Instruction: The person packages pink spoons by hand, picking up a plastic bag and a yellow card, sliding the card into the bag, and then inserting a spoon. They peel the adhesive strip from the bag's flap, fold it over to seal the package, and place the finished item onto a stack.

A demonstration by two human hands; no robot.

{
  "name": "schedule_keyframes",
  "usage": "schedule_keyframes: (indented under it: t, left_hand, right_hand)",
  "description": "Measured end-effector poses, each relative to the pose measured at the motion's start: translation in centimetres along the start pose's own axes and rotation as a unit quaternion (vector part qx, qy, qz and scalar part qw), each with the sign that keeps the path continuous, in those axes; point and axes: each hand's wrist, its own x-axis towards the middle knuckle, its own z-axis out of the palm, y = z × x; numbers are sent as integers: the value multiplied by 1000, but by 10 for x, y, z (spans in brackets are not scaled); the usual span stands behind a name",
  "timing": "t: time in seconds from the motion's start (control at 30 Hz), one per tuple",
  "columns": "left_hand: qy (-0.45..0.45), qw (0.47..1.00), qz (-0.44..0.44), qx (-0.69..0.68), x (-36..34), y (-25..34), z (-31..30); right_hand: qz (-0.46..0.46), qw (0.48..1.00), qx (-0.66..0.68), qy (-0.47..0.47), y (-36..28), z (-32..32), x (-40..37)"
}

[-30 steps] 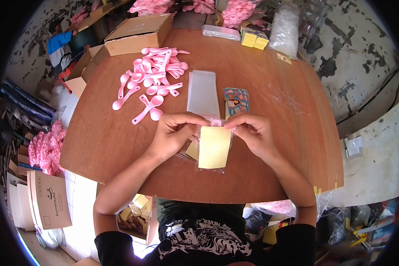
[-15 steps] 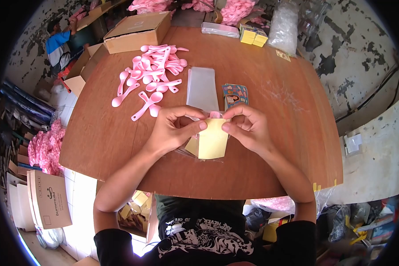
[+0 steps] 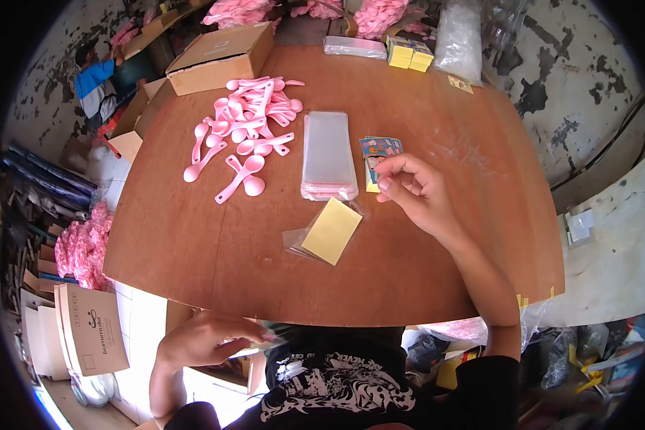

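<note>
My right hand is over the near end of a small stack of printed cards, thumb and forefinger slightly apart, with nothing visible between them. Below the table's front edge hangs my left hand, its fingers bent together; a small thin bit shows at the fingertips, too blurred to name. A plain yellow card lies at a slant in clear plastic on the table, overlapping another clear packet. Just beyond it is a neat stack of clear plastic bags. Pink measuring spoons form a loose pile to the left.
A cardboard box, a clear plastic package, yellow card stacks and a roll of clear plastic line the table's far side. Another person is at the far left. Cartons stand at lower left.
Both hands have let go of the yellow card in its clear bag, which now lies on the table. My left hand has dropped below the front edge; my right has moved to the printed cards.
</note>
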Motion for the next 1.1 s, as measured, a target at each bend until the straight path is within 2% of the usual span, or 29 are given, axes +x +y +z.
schedule_keyframes:
  t: [0.03, 0.07, 0.1, 0.13, 0.17, 0.2, 0.23, 0.27, 0.3, 0.33, 0.37, 0.43, 0.47, 0.53, 0.57, 0.6, 0.63, 0.7, 0.77, 0.83, 0.87, 0.93, 0.97, 1.03, 1.1]
  left_hand:
    - [-43, 993, -105, 39, -15, -11, 2]
    - [-21, 985, -150, 85, -34, -36, 9]
    - [2, 972, -194, 130, -53, -60, 19]
    - [1, 972, -197, 130, -69, -73, 30]
    - [11, 946, -197, 258, -84, -82, 39]
    - [20, 904, -194, 381, -92, -86, 43]
    - [19, 903, -196, 382, -88, -80, 42]
    - [-41, 947, -228, 220, -78, -74, 44]
    - [-98, 961, -253, 51, -63, -63, 44]
    - [-149, 958, -243, -19, -42, -41, 38]
    - [-147, 959, -243, -19, -27, -34, 39]
    - [-158, 977, -82, -120, -6, -26, 43]
    - [-156, 977, -80, -119, 0, -29, 48]
    - [-199, 973, -57, -102, 17, -51, 58]
    - [-199, 973, -54, -100, 22, -63, 66]
    - [-218, 968, -76, -94, 22, -76, 80]
    - [-238, 962, -98, -90, 21, -87, 94]
    - [-242, 954, -109, -139, 13, -101, 124]
    - [-225, 952, -115, -171, 3, -116, 148]
    - [-181, 968, -80, -152, 0, -117, 155]
    - [-185, 962, -101, -171, -1, -118, 155]
    - [-188, 959, -103, -186, -5, -119, 153]
    - [-192, 955, -105, -199, -6, -118, 151]
    - [-201, 955, -103, -192, -4, -117, 149]
    - [-210, 955, -103, -185, -1, -114, 146]
  right_hand:
    - [14, 1000, -6, -15, 3, -1, 1]
    - [15, 1000, -3, -14, 1, 1, 2]
    - [67, 991, -106, -51, -5, 4, 3]
    - [116, 967, -207, -89, -8, 7, 4]
    - [116, 968, -204, -90, -4, 11, 2]
    - [48, 956, -276, -81, 4, 15, -1]
    - [-19, 935, -346, -72, 12, 19, -5]
    - [-31, 940, -335, -56, 22, 22, -8]
    - [-32, 940, -335, -58, 29, 24, -10]
    - [-29, 942, -329, -58, 34, 26, -11]
    - [-28, 944, -324, -57, 34, 27, -11]
    - [-67, 944, -320, -39, 23, 29, -11]
    - [-103, 943, -315, -22, 10, 30, -12]
    - [-5, 936, -339, -95, -37, 31, -33]
    - [38, 946, -278, -164, -45, 32, -52]
    - [-5, 936, -253, -246, -57, 32, -69]
    - [-3, 912, -224, -343, -64, 34, -87]
    - [60, 877, -189, -438, -57, 42, -131]
    - [81, 864, -214, -449, -30, 51, -168]
    - [172, 889, -239, -351, 13, 50, -207]
    - [174, 889, -239, -350, 20, 48, -216]
    - [304, 811, -242, -437, 28, 43, -228]
    - [304, 811, -243, -436, 32, 42, -236]
    - [325, 845, -142, -400, 41, 41, -255]
    - [294, 856, -142, -401, 45, 42, -259]
